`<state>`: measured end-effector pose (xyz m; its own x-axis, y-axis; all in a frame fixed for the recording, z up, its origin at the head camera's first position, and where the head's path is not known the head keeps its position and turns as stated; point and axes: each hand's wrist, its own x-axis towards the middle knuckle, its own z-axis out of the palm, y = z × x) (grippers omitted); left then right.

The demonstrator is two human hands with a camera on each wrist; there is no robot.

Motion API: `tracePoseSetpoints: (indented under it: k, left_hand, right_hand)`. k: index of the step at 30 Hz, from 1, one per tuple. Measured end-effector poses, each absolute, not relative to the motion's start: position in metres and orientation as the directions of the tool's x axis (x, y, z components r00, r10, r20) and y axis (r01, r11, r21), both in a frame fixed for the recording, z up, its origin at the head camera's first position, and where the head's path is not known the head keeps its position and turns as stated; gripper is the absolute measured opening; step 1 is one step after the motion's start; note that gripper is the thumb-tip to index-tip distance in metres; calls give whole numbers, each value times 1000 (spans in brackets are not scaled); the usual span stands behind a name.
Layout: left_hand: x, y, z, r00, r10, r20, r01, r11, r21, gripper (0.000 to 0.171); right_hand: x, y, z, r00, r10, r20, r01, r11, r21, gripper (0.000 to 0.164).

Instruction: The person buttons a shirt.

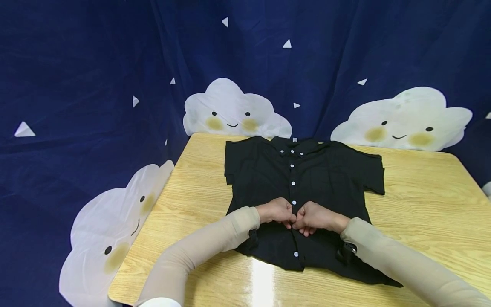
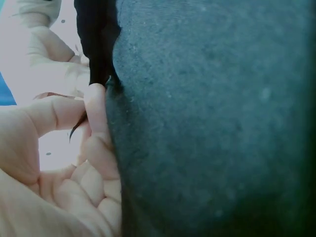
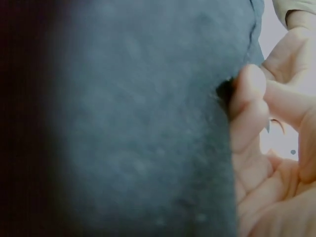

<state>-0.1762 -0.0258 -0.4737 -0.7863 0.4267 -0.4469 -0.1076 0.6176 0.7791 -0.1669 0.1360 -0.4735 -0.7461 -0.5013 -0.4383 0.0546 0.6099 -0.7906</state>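
Note:
A black short-sleeved shirt lies front side up, with white buttons down its middle and its collar toward the back. Over the lower part of the button front, my left hand and right hand meet, fingertips almost touching. Both pinch the shirt's front edges between thumb and fingers. In the left wrist view, the left thumb and forefinger grip the dark cloth. The right fingers hold the cloth edge in the right wrist view. Any button between the fingertips is hidden.
The shirt is spread on a light wooden table. Behind and left of it hangs a dark blue curtain with white triangles and smiling clouds. One fastened-looking button shows below the hands, near the hem.

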Motion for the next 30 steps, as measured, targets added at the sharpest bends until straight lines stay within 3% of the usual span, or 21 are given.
tracePoseSetpoints:
  k: [7,14,25,30]
  left_hand:
    - [-176,-24,-475,-785,440,-437,-83,623,778,45]
    - [-178,-28,-475,-760,472,-447,-81,613,786,41]
    - [-177,-31,-470,-773,466,-430,-30,651,759,32]
    - [-177,-32,-470,-774,493,-397,54,676,734,29]
  right_hand:
    - [-167,136,-470,-758,-489,-432,36,629,-776,14]
    - [-168,140,-472,-718,-547,-431,46,580,-814,14]
    - [-164,145,-478,-706,-653,-274,-184,543,-820,14]
    - [-163,148,-479,-704,-649,-289,-118,508,-853,11]
